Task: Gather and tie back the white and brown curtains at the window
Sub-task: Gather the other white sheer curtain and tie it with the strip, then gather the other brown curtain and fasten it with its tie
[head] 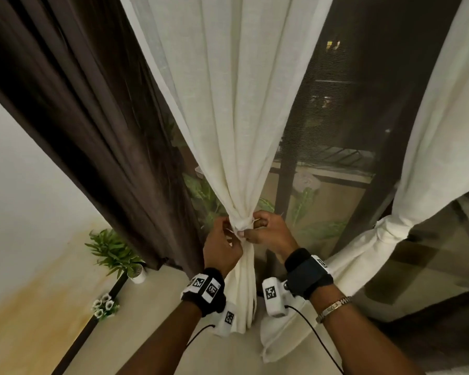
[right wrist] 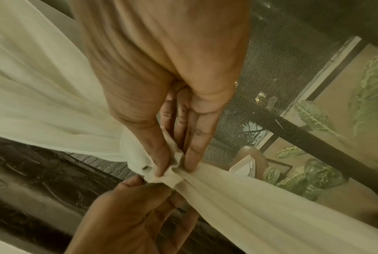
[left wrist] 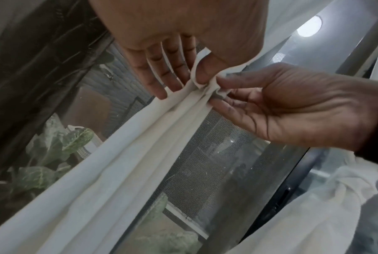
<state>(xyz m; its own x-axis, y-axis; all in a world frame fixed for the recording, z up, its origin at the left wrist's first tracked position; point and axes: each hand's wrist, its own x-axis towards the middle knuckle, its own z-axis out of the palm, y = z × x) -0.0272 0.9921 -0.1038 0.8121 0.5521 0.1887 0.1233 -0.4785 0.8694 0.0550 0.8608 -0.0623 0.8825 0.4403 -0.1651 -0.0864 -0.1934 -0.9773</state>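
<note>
At the window, seen from the head camera, the white curtain [head: 236, 109] hangs gathered to a narrow waist, its long axis running straight down from the top of the frame to the floor. Both hands meet at that waist: the left hand [head: 221, 246] on the left side, the right hand [head: 270, 231] on the right, each pinching the white tie band [head: 241, 226] wrapped round the bundle. The brown curtain [head: 92, 104] hangs loose to the left, untied, nearer the left hand. A second white curtain [head: 395, 226] at the right already sits cinched. A potted plant [head: 117, 253] stands on the floor by the wall.

From the left wrist camera, the left hand [left wrist: 172, 51] has its thumb and forefinger closed on a fold of the band [left wrist: 205, 86], the other fingers [left wrist: 153, 75] straight against the cloth. The right hand [left wrist: 292, 106] pinches the same knot from the opposite side, so the two grips touch.

From the right wrist camera, the right hand [right wrist: 161, 86] nips the bunched band [right wrist: 172, 173] between thumb and forefinger, and the left hand [right wrist: 129, 214] comes up from below to the same spot. The curtain's folds fan away on both sides of the knot. The tie looks nearly finished; the next pull likely runs across the curtain's length, hands drawing apart.
</note>
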